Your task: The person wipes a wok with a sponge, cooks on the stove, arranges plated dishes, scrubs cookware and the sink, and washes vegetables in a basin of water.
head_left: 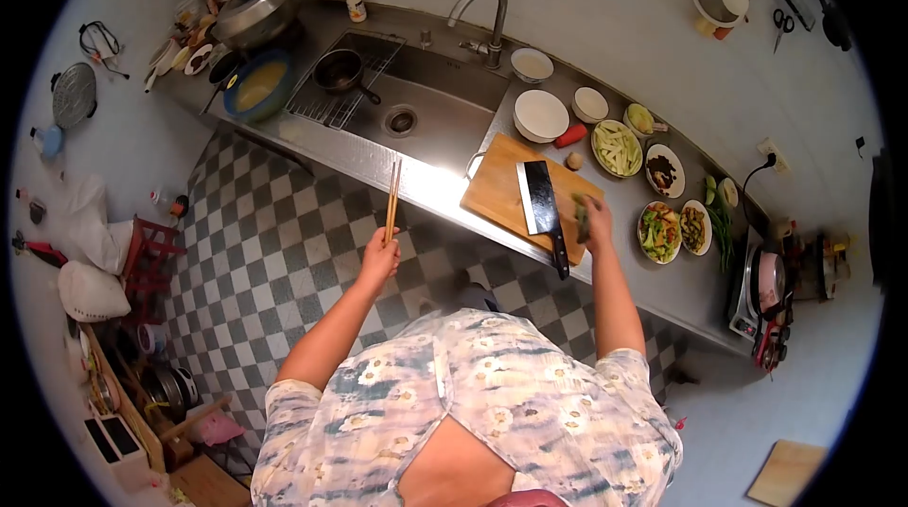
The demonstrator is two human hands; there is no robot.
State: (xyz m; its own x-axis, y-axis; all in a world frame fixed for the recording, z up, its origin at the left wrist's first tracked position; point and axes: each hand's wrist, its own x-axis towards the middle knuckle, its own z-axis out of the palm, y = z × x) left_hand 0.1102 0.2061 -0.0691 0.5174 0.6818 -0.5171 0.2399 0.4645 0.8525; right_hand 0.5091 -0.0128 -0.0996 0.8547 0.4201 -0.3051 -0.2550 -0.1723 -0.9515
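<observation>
My left hand [381,259] is closed around a pair of wooden chopsticks [392,200], which point up and away from me in front of the counter's front edge. My right hand [598,225] is at the right end of the wooden cutting board [497,176]. Its fingers are closed on a small, blurred, dark greenish thing [580,212] whose kind I cannot make out. A black cleaver [540,200] with a bright edge lies across the board, its handle jutting over the near side. It is just left of my right hand, apart from it.
Beyond the board are a white bowl [541,116], a red object [570,135] and a bowl of pale cut strips [617,148]. To the right stands a bowl of mixed vegetables [659,232]. A small pan [339,72] rests on a rack over the sink [445,91].
</observation>
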